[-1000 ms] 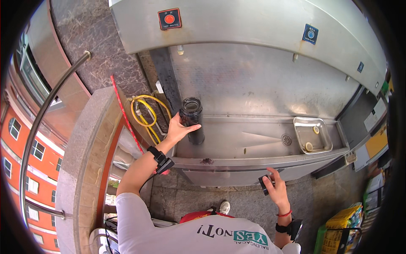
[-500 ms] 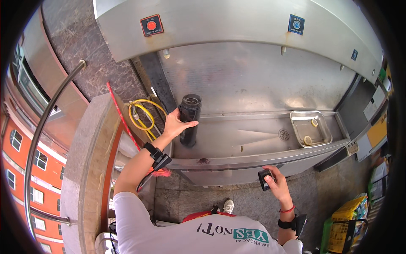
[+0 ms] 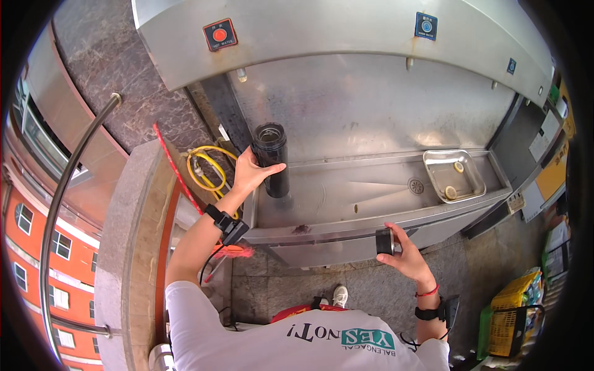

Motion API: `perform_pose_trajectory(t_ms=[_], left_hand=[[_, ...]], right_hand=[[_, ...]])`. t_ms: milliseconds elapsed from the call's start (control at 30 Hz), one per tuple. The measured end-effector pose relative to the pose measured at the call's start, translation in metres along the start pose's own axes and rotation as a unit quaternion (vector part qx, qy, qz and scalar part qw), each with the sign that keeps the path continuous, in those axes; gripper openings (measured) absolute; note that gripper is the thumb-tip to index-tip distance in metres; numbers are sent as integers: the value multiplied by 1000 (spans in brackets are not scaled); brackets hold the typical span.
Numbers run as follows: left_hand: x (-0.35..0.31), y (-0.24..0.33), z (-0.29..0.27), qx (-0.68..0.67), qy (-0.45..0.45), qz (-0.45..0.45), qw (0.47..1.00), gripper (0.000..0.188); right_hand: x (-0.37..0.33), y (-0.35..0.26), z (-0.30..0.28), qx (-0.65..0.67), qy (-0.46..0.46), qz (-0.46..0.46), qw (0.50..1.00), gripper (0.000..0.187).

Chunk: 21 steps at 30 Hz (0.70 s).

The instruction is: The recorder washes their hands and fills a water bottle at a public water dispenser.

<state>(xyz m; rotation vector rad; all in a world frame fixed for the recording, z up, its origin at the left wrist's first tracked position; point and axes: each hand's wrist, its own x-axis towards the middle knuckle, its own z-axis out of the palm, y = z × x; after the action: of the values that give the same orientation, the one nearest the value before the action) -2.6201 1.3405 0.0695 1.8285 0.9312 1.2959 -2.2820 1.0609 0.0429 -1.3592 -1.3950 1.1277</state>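
My left hand (image 3: pixel 250 174) is wrapped round a black cylindrical bottle (image 3: pixel 278 170) from its left side, thumb across the front. The bottle stands nearly upright over the left end of the steel trough, with its round mouth uncovered. Above and to the left of that mouth is a spout (image 3: pixel 241 75) under the steel hood; bottle and spout are apart. In front of the trough's near edge, my right hand (image 3: pixel 405 258) pinches a short black bottle cap (image 3: pixel 385 242) between thumb and fingers. The inside of the cap is hidden.
A steel tray (image 3: pixel 440 179) holding two lemon slices (image 3: pixel 450 193) sits at the trough's (image 3: pixel 322 207) right end, by a round drain (image 3: pixel 416 185). A coiled yellow hose (image 3: pixel 207 170) hangs on the left, near a metal railing (image 3: pixel 59 191). A yellow basket (image 3: pixel 508 318) stands at lower right.
My left hand has raised the bottle and moved it slightly away from me, toward the hood. The cap in my right hand has turned so its side faces up into view.
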Motion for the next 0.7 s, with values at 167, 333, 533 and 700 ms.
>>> perform_pose_trajectory(t_ms=[167, 333, 533, 700], left_hand=[[5, 34, 10, -41, -36, 3, 998, 58], [10, 75, 47, -71, -122, -11, 990, 54], [0, 113, 135, -146, -217, 10, 965, 54], [-21, 152, 232, -190, -316, 19, 930, 55]], right_hand=[[4, -22, 9, -36, 21, -16, 999, 80], [4, -42, -3, -43, 121, -24, 991, 80], [-12, -84, -45, -80, 255, -124, 956, 65], [-42, -110, -92, -84, 349, -183, 915, 59]])
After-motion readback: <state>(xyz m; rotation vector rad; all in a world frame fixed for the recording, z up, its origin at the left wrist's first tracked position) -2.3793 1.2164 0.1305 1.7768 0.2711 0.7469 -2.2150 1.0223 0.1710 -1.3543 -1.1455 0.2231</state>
